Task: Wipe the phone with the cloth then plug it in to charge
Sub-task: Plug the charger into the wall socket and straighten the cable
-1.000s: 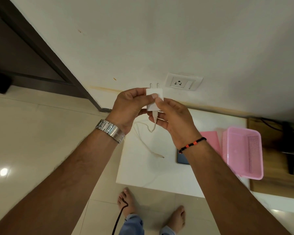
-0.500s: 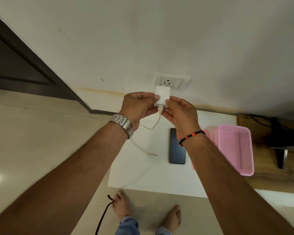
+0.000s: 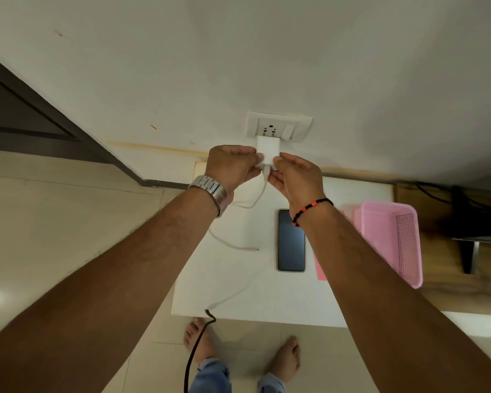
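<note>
Misalignment is the main risk: both hands pinch the white charger adapter (image 3: 268,150) at the wall socket (image 3: 278,126), and its two pins look only partly entered, so a tilted push could bend them or leave the adapter loose. The left hand (image 3: 233,165) grips the adapter's left side with curled fingers; the right hand (image 3: 295,174) holds its right side and lower edge near where the white cable (image 3: 262,191) leaves. A hard tug on that cable could drag its free connector end (image 3: 255,249) off the white table (image 3: 238,293). The phone (image 3: 291,240) lies screen-up on the table below the socket, just right of the connector, not yet plugged in. The pink cloth (image 3: 321,268) is mostly hidden behind the right forearm, beside the pink basket (image 3: 391,245). Whether the switch by the socket is on is hard to make out.
</note>
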